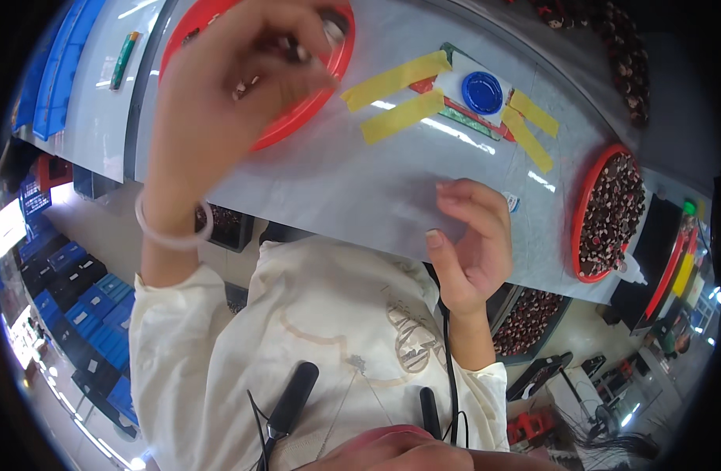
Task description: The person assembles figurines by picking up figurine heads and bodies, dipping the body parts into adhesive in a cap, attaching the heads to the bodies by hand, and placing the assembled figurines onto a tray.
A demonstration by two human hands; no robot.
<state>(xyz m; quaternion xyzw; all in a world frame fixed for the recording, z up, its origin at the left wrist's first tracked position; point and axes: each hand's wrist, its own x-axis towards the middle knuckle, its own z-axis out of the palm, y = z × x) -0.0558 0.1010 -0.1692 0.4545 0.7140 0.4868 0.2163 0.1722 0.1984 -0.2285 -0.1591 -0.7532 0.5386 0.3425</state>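
Observation:
My left hand (243,86), smeared by motion, hangs over a large red round tray (346,55) at the upper left. Its fingers are curled, and I cannot make out whether anything is in them. Small dark and whitish pieces show in the tray around the fingers. Above the near edge of the grey table, my right hand (478,243) is open, thumb and fingers apart, with nothing visible between them. Beyond it, a small blue round dish (482,93) sits on a white piece over green and red layers. Yellow tape strips (404,116) run out from both sides of this stack.
At the right, another red tray (586,224) is heaped with small dark brown and pinkish pieces. A white-tipped bottle (632,271) lies beside it. Far left are a green tube (123,61) and blue bins (58,74). Below the table edge stands a bin of similar pieces (529,318).

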